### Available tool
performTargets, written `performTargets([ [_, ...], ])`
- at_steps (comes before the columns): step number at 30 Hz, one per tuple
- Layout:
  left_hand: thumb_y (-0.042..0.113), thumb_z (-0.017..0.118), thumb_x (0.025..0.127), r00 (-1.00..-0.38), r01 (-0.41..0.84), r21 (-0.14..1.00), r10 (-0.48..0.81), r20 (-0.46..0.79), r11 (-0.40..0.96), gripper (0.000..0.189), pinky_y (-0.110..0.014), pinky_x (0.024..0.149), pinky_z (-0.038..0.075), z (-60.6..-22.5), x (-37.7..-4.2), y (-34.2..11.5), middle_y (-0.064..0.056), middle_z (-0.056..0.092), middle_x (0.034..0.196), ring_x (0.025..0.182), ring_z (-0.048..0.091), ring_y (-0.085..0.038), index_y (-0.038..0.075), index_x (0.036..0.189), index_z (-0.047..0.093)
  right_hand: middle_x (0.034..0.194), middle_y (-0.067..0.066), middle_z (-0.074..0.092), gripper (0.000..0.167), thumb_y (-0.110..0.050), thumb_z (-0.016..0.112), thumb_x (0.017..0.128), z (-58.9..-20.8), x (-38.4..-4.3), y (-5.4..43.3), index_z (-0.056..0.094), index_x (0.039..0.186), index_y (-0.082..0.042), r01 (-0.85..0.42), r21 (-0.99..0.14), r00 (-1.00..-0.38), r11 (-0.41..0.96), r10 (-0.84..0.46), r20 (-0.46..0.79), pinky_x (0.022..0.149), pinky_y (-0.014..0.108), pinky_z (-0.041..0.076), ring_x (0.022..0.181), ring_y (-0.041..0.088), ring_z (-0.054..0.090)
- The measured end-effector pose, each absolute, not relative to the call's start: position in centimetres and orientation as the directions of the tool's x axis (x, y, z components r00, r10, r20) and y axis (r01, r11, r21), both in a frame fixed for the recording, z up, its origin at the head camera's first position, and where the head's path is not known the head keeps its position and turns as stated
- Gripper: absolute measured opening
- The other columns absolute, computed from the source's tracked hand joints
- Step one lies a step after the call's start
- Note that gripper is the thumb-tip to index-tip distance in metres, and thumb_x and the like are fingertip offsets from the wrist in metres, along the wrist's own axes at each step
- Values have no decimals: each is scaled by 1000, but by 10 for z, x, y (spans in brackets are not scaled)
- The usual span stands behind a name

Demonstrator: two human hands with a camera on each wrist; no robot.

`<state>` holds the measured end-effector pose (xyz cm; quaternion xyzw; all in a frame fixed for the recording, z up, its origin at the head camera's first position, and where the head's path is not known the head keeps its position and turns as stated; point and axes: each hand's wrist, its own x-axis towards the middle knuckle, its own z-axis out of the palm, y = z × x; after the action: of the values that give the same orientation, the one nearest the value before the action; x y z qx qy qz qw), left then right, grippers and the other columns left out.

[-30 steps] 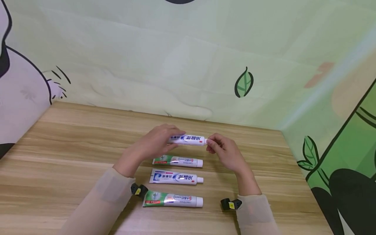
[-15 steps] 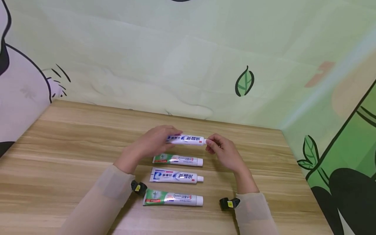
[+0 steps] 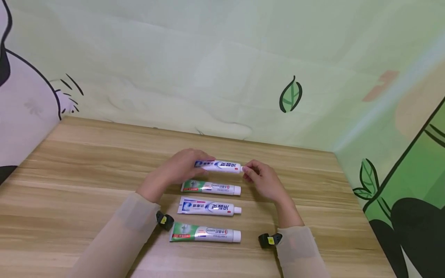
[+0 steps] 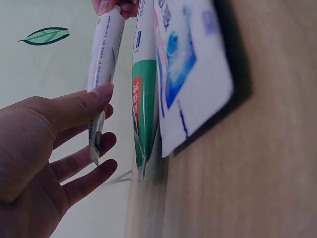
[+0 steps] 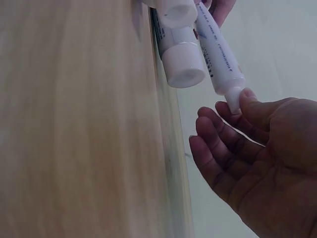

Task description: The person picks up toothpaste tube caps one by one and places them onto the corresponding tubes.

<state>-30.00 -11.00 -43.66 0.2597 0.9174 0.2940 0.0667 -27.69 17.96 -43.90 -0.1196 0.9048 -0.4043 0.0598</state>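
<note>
A white and blue toothpaste tube (image 3: 222, 166) is held sideways over the back of the row of tubes, clear of the tabletop. My left hand (image 3: 180, 166) pinches its flat tail end; the left wrist view has the thumb (image 4: 102, 93) on one face and fingers behind. At the other end, my right hand (image 3: 265, 181) pinches the small white cap (image 5: 234, 99) between thumb and forefinger, its other fingers loosely bent. Below the held tube lie a green and white tube (image 3: 212, 188), a second white and blue tube (image 3: 208, 207) and, nearest, another green and white tube (image 3: 206, 233).
The lying tubes are roughly parallel on the wood-grain table (image 3: 87, 185), caps toward the right. Behind the table's back edge hangs a pale green printed backdrop (image 3: 174, 69). The left wrist camera (image 3: 164, 220) sits close to the nearest tube's tail.
The held tube and both hands have shifted very slightly left, both grips kept. The tubes on the table lie as before; the head view has tilted a little.
</note>
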Motion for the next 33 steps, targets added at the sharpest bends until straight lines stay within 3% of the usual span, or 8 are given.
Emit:
performTargets([
  [14, 17, 72, 98, -855, 416, 548, 517, -35, 726, 46, -53, 117, 43, -444, -302, -109, -8, 62, 147, 139, 55, -33, 21, 143, 63, 99, 9, 69, 22, -23, 52, 109, -448, -278, 174, 68, 113, -8, -101, -698, -966, 708, -238, -102, 86, 36, 51, 92, 21, 63],
  [22, 18, 72, 98, -868, 384, 517, 490, -80, 765, 44, -54, 116, 43, -449, -298, -109, -8, 63, 146, 138, 57, -33, 21, 142, 64, 114, 11, 71, 21, -21, 57, 107, -455, -276, 170, 71, 115, -7, -92, -663, -973, 743, -209, -99, 101, 49, 50, 110, 27, 63],
  [33, 16, 73, 96, -858, 412, 506, 510, -65, 758, 46, -50, 114, 46, -458, -298, -107, -6, 66, 143, 135, 59, -31, 19, 142, 64, 123, 13, 72, 22, -20, 62, 105, -463, -273, 167, 74, 118, -8, -68, -656, -986, 752, -151, -71, 108, 52, 48, 122, 32, 63],
])
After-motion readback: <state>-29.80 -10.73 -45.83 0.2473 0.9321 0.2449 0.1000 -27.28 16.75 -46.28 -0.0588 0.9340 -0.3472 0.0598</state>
